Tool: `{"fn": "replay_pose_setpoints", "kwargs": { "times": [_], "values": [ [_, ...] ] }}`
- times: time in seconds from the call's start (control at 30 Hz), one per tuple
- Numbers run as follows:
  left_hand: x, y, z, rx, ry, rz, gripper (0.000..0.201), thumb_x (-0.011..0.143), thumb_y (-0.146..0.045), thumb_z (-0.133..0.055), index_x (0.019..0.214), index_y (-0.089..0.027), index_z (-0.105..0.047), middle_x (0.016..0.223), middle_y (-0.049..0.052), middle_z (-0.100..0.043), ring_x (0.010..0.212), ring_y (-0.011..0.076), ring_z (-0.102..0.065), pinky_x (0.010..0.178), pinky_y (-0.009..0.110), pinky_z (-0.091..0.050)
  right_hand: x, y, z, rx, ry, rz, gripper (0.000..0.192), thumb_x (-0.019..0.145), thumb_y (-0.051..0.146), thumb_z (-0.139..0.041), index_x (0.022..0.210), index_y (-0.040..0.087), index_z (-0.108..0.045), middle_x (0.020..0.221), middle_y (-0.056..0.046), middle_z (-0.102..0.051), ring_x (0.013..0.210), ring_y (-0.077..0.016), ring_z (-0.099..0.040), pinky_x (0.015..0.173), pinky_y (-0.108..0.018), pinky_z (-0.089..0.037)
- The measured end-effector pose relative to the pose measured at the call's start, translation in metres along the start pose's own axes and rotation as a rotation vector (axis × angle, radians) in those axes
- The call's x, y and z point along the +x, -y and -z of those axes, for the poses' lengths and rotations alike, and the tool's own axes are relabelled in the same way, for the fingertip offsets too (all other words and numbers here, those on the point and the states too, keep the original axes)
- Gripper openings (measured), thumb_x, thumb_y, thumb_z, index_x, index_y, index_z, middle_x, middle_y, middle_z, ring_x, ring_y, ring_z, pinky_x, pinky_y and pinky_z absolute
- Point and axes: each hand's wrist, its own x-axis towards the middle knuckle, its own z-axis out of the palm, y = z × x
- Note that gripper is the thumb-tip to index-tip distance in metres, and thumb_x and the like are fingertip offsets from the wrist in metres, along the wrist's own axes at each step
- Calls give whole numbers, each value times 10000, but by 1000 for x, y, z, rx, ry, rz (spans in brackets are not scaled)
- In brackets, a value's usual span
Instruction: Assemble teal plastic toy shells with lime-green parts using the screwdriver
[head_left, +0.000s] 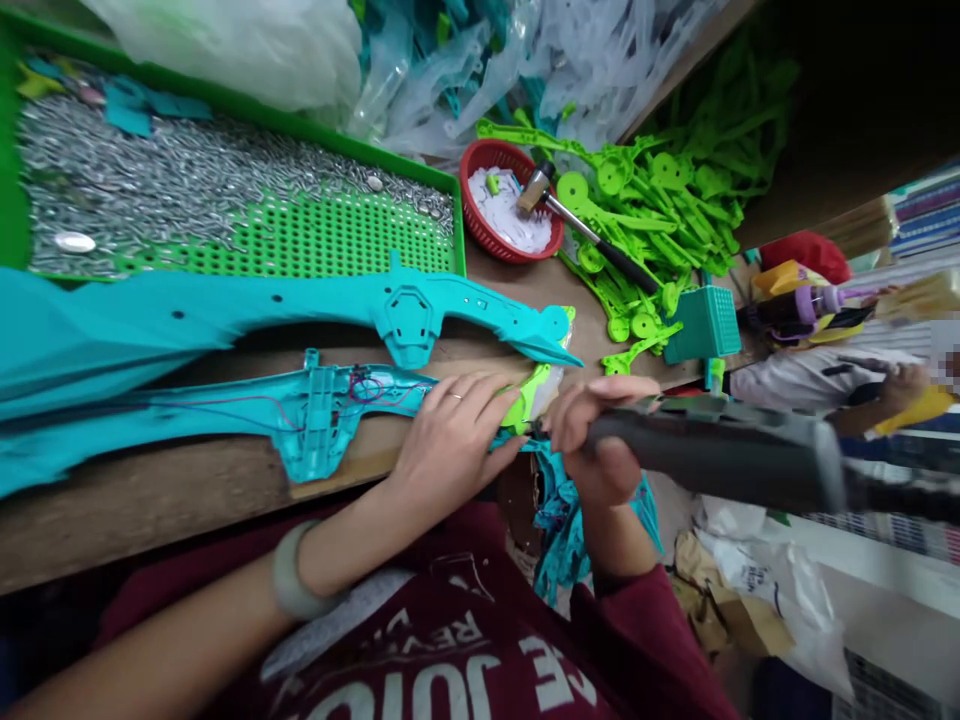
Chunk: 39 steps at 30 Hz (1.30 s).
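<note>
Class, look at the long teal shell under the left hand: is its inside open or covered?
Open. The teal shell lies hollow side up, showing ribs and thin wires.

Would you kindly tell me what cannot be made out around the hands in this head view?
- The tip of the grey power tool: hidden between the right hand and the lime green piece.
- The tool's rear: blurred, cut off by the right edge.
- The end of the open teal shell half: covered by the left hand.
- The small metal parts in the green tray: too small to identify.
</note>
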Motion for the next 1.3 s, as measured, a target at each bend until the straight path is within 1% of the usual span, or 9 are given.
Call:
{"fn": "replay_pose_setpoints", "kwargs": {
  "times": [0.17, 0.33, 0.4, 0.5, 0.6, 0.67, 1.07, 1.23, 1.3],
  "values": [
    [43, 4, 44, 62, -73, -70, 237, 1029, -256, -444, 1062, -219, -676, 1258, 75, -697, 1219, 262, -620, 1002, 455, -487, 55, 30, -29, 89, -106, 356, 286, 860, 548, -619, 1050, 342, -561, 500, 104, -467, 381, -136, -416, 455, -300, -462],
    [73, 12, 88, 380, -209, 90, 337, 1023, -201, -336, 1144, -94, -632, 1404, 168, -580, 1391, 399, -471, 1085, 633, -393, 90, 35, -39, 183, -301, 300, 271, 808, 480, -703, 960, 310, -558, 550, 104, -479, 473, -115, -484, 561, -278, -515],
    [61, 6, 77, 376, -182, 1, 307, 1011, -231, -413, 1169, -87, -632, 1375, 198, -602, 1342, 401, -521, 1058, 607, -436, 85, 27, -28, 180, -358, 189, 238, 815, 431, -702, 950, 285, -572, 543, 104, -485, 464, -105, -480, 537, -262, -487],
    [32, -8, 32, 237, 52, -218, 278, 957, -250, -559, 1172, -106, -657, 1222, 187, -698, 1169, 336, -645, 985, 483, -517, 67, 3, -6, 116, -400, 67, 291, 792, 441, -719, 962, 251, -578, 515, 109, -482, 446, -110, -498, 515, -265, -472],
    [12, -13, -13, 270, 137, -202, 448, 939, -316, -620, 1307, -63, -601, 1352, 233, -636, 1224, 357, -619, 998, 474, -512, 55, -24, 8, 91, -404, -2, 359, 780, 486, -726, 973, 228, -567, 504, 115, -469, 442, -111, -512, 518, -266, -474],
    [8, -9, -27, 292, 135, -197, 498, 954, -352, -606, 1354, -57, -572, 1394, 234, -609, 1238, 354, -612, 1022, 464, -502, 52, -38, 12, 123, -377, -4, 375, 781, 479, -737, 985, 223, -554, 513, 114, -490, 446, -106, -517, 523, -259, -474],
    [13, 0, -22, 186, 95, -198, 381, 1007, -265, -480, 1311, -63, -591, 1355, 228, -632, 1147, 332, -663, 953, 453, -566, 46, -44, 17, 144, -287, 60, 311, 839, 494, -684, 1020, 277, -553, 550, 98, -477, 471, -125, -529, 510, -275, -483],
    [22, 0, -15, 151, 293, -58, 274, 952, -256, -560, 1188, -128, -617, 1669, 229, -202, 1029, 329, -710, 793, 460, -615, 44, -49, 17, 112, -247, 52, 316, 842, 497, -681, 1040, 292, -545, 559, 99, -473, 480, -132, -535, 542, -299, -505],
    [25, -1, -13, 141, 359, -41, 225, 936, -253, -575, 1117, -128, -621, 1681, 219, -159, 1006, 326, -714, 787, 469, -617, 44, -52, 17, 103, -226, 48, 312, 842, 511, -675, 1026, 290, -553, 557, 96, -468, 484, -133, -539, 552, -304, -509]
  ]
}}
